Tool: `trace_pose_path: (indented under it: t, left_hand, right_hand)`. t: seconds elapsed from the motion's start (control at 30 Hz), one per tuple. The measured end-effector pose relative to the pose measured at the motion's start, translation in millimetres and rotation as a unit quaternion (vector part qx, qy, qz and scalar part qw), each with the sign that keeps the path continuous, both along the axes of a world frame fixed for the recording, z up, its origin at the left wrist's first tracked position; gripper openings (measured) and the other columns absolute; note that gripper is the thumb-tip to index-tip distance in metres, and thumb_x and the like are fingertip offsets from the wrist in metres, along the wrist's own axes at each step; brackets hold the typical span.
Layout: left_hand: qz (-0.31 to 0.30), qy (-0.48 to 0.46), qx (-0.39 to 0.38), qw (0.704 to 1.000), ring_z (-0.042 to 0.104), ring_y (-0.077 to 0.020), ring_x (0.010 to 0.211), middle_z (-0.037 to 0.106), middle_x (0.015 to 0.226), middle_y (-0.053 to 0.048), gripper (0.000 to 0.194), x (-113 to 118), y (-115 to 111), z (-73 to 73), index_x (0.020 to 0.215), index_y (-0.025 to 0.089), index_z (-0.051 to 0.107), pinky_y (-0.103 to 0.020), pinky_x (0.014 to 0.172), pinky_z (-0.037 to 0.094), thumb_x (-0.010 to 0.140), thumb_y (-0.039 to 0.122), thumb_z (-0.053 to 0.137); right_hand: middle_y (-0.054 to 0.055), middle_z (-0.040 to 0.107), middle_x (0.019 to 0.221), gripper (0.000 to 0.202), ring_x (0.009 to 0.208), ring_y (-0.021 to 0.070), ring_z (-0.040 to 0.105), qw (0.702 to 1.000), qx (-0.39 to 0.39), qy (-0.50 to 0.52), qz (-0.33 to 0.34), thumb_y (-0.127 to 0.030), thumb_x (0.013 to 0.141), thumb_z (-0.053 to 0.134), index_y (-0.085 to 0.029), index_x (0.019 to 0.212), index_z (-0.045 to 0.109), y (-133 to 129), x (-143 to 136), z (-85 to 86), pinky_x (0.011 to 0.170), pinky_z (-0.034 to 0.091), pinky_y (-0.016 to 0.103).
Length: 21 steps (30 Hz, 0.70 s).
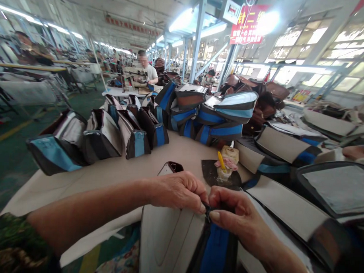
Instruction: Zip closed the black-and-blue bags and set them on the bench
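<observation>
An unfinished bag (215, 249) with a pale panel and a blue-and-dark gusset stands on edge close in front of me. My left hand (184, 192) reaches across the pale panel, thumb and fingers pinching the dark top corner of the bag. Right beside it, my right hand (236, 210) pinches the same corner, its thumb on the dark edging. The fingertips of both hands almost meet there, and they cover the small bit between them. Behind my left wrist a dark loop of trim (172, 166) pokes up.
A yellow-handled tool (221, 159) stands in a small tub (224, 173) on a dark mat. Several bag bodies (136, 143) line the table's (133, 166) left side, and more are piled behind (227, 114). Pale panels (287, 204) crowd the right. A co-worker (148, 71) sits farther back.
</observation>
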<state>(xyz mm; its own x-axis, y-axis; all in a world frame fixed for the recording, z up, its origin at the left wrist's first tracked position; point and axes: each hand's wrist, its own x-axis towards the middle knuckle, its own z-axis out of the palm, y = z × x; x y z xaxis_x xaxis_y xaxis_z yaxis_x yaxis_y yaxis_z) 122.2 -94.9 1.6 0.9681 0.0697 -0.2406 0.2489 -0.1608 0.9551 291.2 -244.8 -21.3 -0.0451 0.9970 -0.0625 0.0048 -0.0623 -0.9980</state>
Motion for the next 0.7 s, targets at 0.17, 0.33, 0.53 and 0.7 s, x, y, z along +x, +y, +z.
trace_pose_path:
  t: [0.17,0.33,0.53,0.7]
  left_hand:
    - [0.002,0.006,0.014,1.0,0.036,-0.0106,0.056,0.044,0.061,0.006,0.022,0.3,-0.7,1.1,0.083,0.016,0.068,-0.026,0.052,0.026,0.08,0.038,0.071]
    - [0.012,0.002,0.011,1.0,0.037,-0.0107,0.057,0.046,0.062,0.006,0.02,1.4,-2.0,1.5,0.082,0.016,0.068,-0.026,0.052,0.026,0.078,0.035,0.069]
    - [0.004,0.003,-0.015,1.0,0.034,-0.0106,0.056,0.044,0.061,0.006,0.02,1.0,0.4,-4.0,0.082,0.016,0.068,-0.027,0.052,0.024,0.078,0.035,0.07]
    - [0.009,0.004,0.021,1.0,0.038,-0.0105,0.058,0.046,0.061,0.006,0.033,-0.4,-2.4,0.0,0.077,0.016,0.066,-0.026,0.052,0.025,0.073,0.046,0.079]
  right_hand:
    - [-0.002,0.046,0.071,0.026,0.068,0.0136,0.038,0.999,0.005,-0.035,0.008,-0.04,0.08,0.071,-0.018,0.08,0.058,0.6,-0.9,5.8,0.06,0.029,0.027]
    - [-0.002,0.051,0.074,0.022,0.071,0.0141,0.042,0.999,-0.002,-0.046,0.002,-0.034,0.076,0.073,-0.018,0.082,0.059,1.3,-1.4,7.8,0.062,0.032,0.027]
    - [-0.003,0.05,0.073,0.016,0.07,0.0134,0.041,1.0,-0.008,-0.015,0.013,-0.029,0.077,0.07,-0.018,0.082,0.06,-0.1,0.3,2.0,0.061,0.031,0.026]
    - [-0.003,0.05,0.072,0.016,0.07,0.0134,0.041,1.0,0.007,-0.013,0.013,-0.029,0.077,0.072,-0.018,0.079,0.06,2.4,-0.3,1.7,0.062,0.031,0.027]
